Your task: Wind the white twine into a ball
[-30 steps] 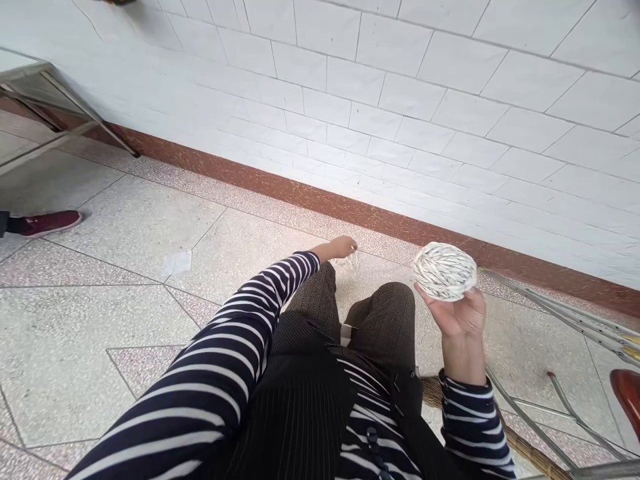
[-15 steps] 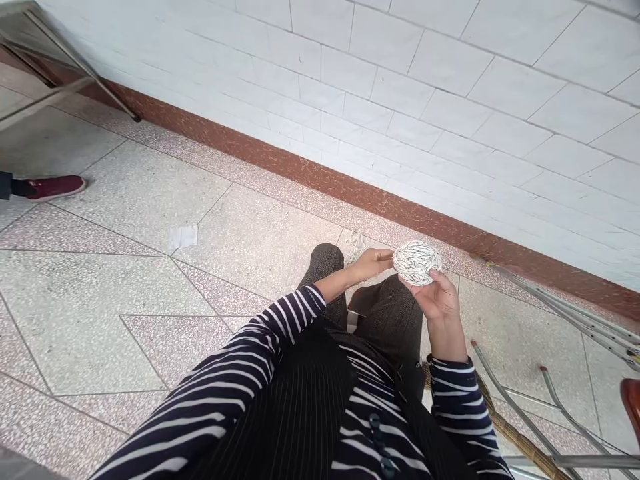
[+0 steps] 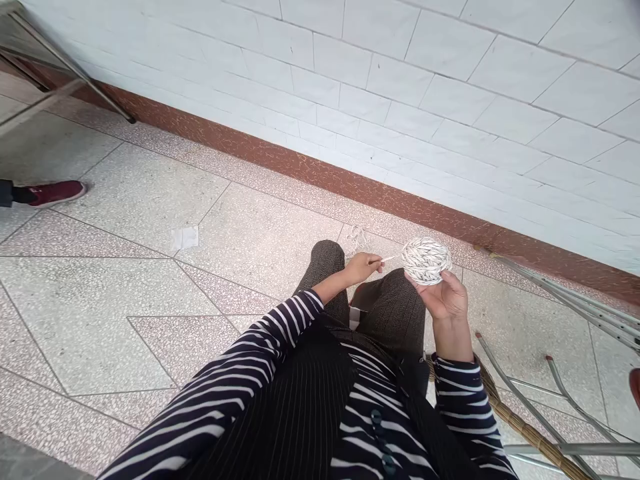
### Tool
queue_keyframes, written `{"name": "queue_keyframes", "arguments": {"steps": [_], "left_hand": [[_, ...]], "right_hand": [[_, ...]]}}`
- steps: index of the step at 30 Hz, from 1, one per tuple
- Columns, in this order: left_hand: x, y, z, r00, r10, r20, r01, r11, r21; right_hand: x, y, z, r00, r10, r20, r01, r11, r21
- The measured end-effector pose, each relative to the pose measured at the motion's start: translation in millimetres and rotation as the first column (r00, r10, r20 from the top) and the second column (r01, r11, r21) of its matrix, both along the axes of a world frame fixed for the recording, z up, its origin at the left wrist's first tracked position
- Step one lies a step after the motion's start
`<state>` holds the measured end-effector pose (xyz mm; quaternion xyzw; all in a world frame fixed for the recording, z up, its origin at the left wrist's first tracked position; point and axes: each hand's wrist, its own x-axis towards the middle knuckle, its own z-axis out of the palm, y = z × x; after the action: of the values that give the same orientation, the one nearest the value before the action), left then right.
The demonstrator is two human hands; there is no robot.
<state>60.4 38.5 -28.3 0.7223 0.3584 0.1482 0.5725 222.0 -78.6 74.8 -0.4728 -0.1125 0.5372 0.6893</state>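
Note:
A ball of white yarn with dark flecks [image 3: 426,260] rests in my right hand [image 3: 447,297], whose thumb and fingers grip it from below and from the right. My left hand [image 3: 364,267] is closed in a pinch on the strand of yarn [image 3: 391,258], which runs taut to the left side of the ball. Beyond my left hand, a loose tangle of the same pale yarn [image 3: 357,237] lies on the floor near my knees.
A metal-legged table [image 3: 75,70] stands at the upper left, near another person's red shoe [image 3: 57,193]. White paper [image 3: 185,237] lies on the floor. At right are a straw broom [image 3: 530,433], metal chair legs [image 3: 515,387] and a metal frame [image 3: 565,290] along the tiled wall [image 3: 380,80].
My left hand has moved left, away from the ball, drawing out a strand between them. My right hand has shifted slightly right with the ball.

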Motion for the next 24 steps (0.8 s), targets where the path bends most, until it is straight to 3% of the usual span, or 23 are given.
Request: {"name": "queue_keyframes", "arguments": {"steps": [3,5,8,10,12,13,16,19,22,24], "left_hand": [[-7,-8,-0.4,0.996,-0.059,-0.066,0.062,0.997,0.037],[-12,-15,4.0,0.985,-0.110,-0.134,0.124,0.987,0.100],[-20,-23,16.4,0.952,-0.167,-0.258,0.240,0.928,0.285],[-24,-26,27.4,0.927,-0.194,-0.322,0.321,0.854,0.410],[-26,-25,39.6,0.905,-0.215,-0.366,0.386,0.776,0.498],[-27,-23,45.6,0.897,-0.223,-0.381,0.410,0.739,0.534],[-28,-10,59.5,0.894,-0.229,-0.385,0.436,0.639,0.634],[-26,7,61.0,0.909,-0.249,-0.334,0.415,0.596,0.687],[-24,19,49.6,0.935,-0.237,-0.263,0.354,0.637,0.685],[-23,23,39.2,0.955,-0.188,-0.229,0.294,0.699,0.652]], "right_hand": [[10,7,-5,0.985,-0.036,0.167,0.043,0.998,-0.039],[15,14,-11,0.914,-0.071,0.399,0.111,0.991,-0.078],[20,25,-28,0.633,-0.052,0.773,0.178,0.981,-0.080],[21,30,-43,0.426,0.013,0.905,0.173,0.980,-0.095],[19,31,-60,0.305,0.117,0.945,0.145,0.975,-0.167],[16,31,-68,0.282,0.181,0.942,0.112,0.969,-0.220],[7,25,-83,0.364,0.376,0.852,-0.088,0.925,-0.370],[0,15,-83,0.587,0.529,0.613,-0.364,0.848,-0.384],[-3,4,-75,0.781,0.539,0.316,-0.478,0.841,-0.253],[-4,-2,-66,0.839,0.502,0.211,-0.472,0.863,-0.181]]}}
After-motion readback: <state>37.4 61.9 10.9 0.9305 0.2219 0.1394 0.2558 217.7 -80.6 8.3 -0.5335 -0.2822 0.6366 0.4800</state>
